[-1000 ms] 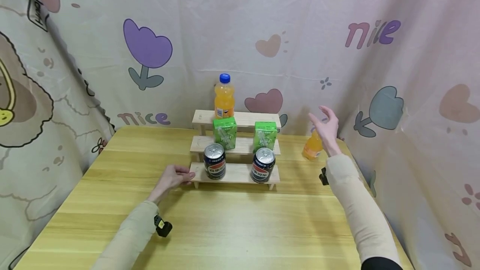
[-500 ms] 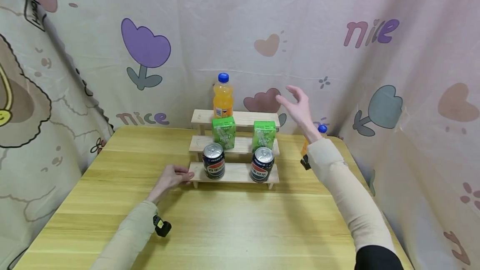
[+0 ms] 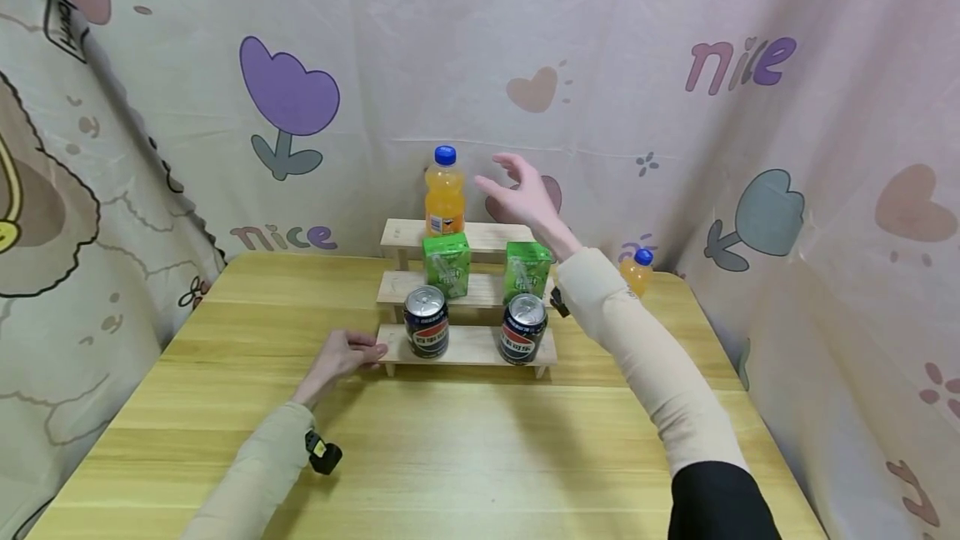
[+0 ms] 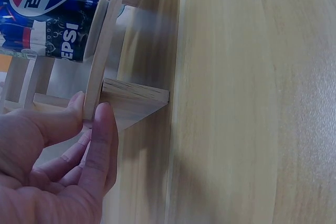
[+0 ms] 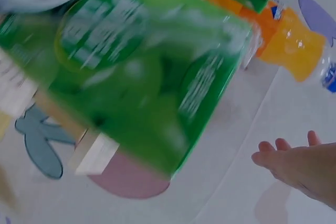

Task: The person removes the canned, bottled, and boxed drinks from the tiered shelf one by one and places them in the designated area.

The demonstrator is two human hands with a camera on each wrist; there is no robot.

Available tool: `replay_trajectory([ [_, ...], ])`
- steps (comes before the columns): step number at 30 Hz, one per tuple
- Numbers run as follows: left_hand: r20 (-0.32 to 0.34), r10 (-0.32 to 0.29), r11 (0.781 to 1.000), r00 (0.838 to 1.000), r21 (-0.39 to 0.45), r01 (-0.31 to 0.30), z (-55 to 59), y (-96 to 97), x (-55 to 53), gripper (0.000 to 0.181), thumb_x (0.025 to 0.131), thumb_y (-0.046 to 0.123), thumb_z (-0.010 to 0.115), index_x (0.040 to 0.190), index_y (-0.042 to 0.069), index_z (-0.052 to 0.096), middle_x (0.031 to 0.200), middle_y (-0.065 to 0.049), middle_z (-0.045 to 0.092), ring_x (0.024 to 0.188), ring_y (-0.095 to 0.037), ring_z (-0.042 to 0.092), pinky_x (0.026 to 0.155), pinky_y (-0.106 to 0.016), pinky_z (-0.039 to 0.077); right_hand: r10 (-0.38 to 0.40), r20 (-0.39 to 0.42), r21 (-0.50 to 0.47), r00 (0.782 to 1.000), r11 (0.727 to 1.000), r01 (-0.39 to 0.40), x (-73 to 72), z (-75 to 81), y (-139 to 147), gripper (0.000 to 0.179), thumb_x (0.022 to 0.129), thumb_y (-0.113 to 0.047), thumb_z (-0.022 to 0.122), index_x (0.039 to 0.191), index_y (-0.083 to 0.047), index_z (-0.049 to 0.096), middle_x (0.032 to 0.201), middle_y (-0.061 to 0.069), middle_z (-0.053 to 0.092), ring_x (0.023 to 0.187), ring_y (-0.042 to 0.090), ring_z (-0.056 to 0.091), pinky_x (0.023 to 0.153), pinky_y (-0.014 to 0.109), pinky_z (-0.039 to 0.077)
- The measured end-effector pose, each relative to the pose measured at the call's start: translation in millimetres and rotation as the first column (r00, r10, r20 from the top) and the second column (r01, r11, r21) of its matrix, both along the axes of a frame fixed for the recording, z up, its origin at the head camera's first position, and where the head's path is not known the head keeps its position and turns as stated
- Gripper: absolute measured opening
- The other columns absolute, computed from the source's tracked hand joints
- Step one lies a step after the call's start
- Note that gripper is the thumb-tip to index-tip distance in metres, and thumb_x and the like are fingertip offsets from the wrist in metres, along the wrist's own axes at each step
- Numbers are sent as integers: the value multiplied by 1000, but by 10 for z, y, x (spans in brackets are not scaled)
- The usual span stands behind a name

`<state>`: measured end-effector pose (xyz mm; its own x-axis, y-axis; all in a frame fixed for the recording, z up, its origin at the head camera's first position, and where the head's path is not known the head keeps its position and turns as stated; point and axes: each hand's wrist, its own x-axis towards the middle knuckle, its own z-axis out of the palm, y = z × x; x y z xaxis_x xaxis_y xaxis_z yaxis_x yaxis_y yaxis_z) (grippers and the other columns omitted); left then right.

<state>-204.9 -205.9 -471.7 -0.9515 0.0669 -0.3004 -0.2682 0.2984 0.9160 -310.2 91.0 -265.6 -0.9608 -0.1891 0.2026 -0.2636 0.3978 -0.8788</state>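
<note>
My left hand (image 3: 347, 355) pinches the left end of the lowest step of a wooden three-step rack (image 3: 474, 347), thumb above and fingers below, as the left wrist view shows. Reaching over the rack's top step, my right hand (image 3: 525, 194) is empty with its fingers spread, just right of an orange drink bottle (image 3: 445, 194) with a blue cap. Two green drink cartons (image 3: 447, 267) stand on the middle step. On the lowest step are two dark Pepsi cans, one left (image 3: 427, 323) and one right (image 3: 522, 330). The right carton (image 5: 147, 72) looms large and blurred in the right wrist view.
A second orange drink bottle (image 3: 637, 272) stands on the wooden table (image 3: 300, 298) at the back right, partly behind my right sleeve. A patterned curtain (image 3: 405, 48) hangs close behind the table and along both sides.
My right hand has moved left from beside the bottle at the back right to the rack's top step, still empty. The left hand keeps its hold on the rack.
</note>
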Motion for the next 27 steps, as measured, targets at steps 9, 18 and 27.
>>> replay_trajectory([
  [9, 7, 2, 1000, 1000, 4, -2, -8, -2, -4, 40, 95, 4, 68, 123, -21, 55, 101, -21, 76, 77, -13, 72, 80, -34, 66, 89, 73, -42, 993, 995, -86, -73, 7, -322, 63, 98, -33, 65, 152, -13, 41, 162, 14, 36, 151, 33, 32, 127, 47, 32],
  [18, 14, 9, 1000, 1000, 14, -9, -7, -7, 1, 41, 94, 4, 68, 124, -20, 55, 102, -23, 75, 77, -14, 73, 81, -34, 66, 91, 117, -68, 989, 994, -83, -151, -12, -557, 61, 101, -37, 60, 154, -14, 39, 161, 12, 38, 148, 30, 37, 126, 47, 36],
  [27, 17, 5, 1000, 1000, 5, -5, -8, -2, 0, 43, 94, 5, 69, 126, -20, 54, 103, -24, 74, 76, -13, 72, 80, -32, 66, 107, 88, -132, 990, 987, -94, -204, -28, -653, 45, 104, -30, 57, 143, -10, 52, 156, 10, 47, 146, 31, 40, 126, 50, 34],
])
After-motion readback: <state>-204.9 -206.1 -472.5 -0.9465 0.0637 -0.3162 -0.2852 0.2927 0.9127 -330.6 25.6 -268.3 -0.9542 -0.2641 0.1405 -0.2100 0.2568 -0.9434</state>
